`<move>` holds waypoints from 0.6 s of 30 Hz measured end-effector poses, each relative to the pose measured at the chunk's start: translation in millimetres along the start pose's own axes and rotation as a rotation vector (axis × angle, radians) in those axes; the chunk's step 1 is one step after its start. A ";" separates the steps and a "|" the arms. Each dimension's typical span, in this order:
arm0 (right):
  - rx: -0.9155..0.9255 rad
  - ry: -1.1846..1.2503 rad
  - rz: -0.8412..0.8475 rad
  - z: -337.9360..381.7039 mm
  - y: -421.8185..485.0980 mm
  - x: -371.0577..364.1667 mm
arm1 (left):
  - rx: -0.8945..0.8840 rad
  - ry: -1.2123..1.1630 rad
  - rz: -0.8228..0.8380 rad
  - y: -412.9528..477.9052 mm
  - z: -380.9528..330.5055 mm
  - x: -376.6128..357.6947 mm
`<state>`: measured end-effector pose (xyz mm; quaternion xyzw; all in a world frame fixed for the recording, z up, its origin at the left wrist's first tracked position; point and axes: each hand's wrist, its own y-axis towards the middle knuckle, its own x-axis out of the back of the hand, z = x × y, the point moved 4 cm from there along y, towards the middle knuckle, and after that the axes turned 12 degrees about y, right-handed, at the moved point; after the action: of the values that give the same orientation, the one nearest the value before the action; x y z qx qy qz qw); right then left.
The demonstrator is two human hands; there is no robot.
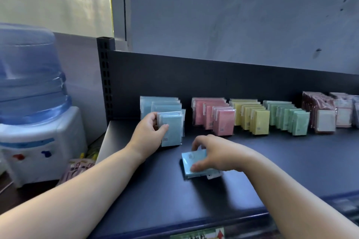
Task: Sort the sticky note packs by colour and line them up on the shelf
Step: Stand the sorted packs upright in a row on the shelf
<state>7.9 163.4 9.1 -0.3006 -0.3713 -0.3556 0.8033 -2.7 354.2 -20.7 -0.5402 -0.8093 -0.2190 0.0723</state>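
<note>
The left hand (150, 131) is gripping the front pack (172, 132) of the blue row (161, 103), the right hand (211, 153) is pinching loose blue packs (194, 161) lying on the shelf (252, 180), so a nudge could be toppling that row.

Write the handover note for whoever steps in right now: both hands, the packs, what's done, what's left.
Left hand grips the front blue pack, upright at the head of the blue row.
Right hand grips the loose blue packs, lying flat on the shelf.
Done: pink row, yellow row and green row stand lined up.
Left: stand the loose blue packs in the blue row.
</note>
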 end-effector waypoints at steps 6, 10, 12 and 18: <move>0.330 -0.148 -0.172 34.2 7.7 6.5 | -0.003 0.021 0.069 2.8 3.4 -2.5; 0.542 -0.470 -0.233 55.9 18.9 -5.2 | 0.005 -0.028 0.161 2.0 2.9 -3.5; 0.591 -0.501 -0.242 58.3 22.5 -6.6 | 0.016 -0.040 0.178 2.3 2.3 -4.0; 0.460 -0.311 -0.449 34.1 43.9 5.2 | 0.016 -0.035 0.203 1.3 1.7 -3.2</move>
<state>32.2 212.0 22.3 -0.0735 -0.6164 -0.3803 0.6856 0.0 352.7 -23.0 -0.6227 -0.7531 -0.1948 0.0843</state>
